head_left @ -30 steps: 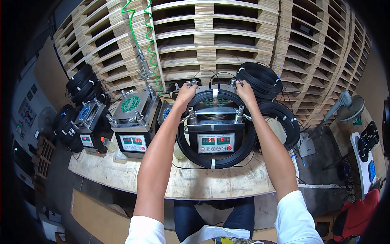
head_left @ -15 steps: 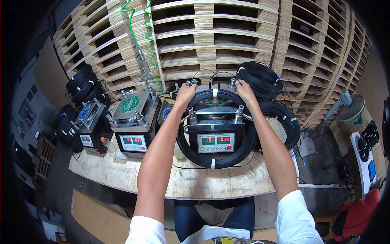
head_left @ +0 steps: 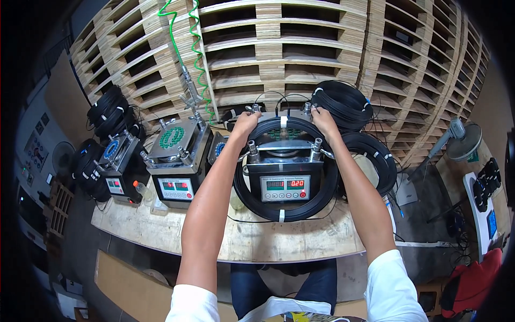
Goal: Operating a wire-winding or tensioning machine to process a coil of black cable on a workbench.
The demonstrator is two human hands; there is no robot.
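Stacked wooden pallets [head_left: 300, 59]: pale slatted timber, filling the far wall. Workbench [head_left: 241, 239]: rough, scuffed plywood with a curved near edge, carrying three machines. Centre machine [head_left: 284, 174]: grey metal box with a top plate on bolted posts and a front panel of red digits. Black cable coil [head_left: 284, 210]: a smooth, glossy ring bound with white ties, lying around the centre machine, its near arc resting on the bench. Spare coils [head_left: 375, 155]: same black cable, stacked right of the machine, with another at far right [head_left: 343, 102]. Second machine [head_left: 174, 161]: left of centre, a green ring on its plate. Third machine [head_left: 115, 166]: far left, smaller, with a blue ring and black coils just beside it. Green spiral hose [head_left: 182, 43]: springy plastic, hanging far left of centre. Left hand [head_left: 245, 122]: closed over the coil's far arc on the left. Right hand [head_left: 323, 119]: closed over the far arc on the right. Handling judgement: keep both grips level and evenly spaced so the ring stays round, clear of the posts, and its ties do not snag.
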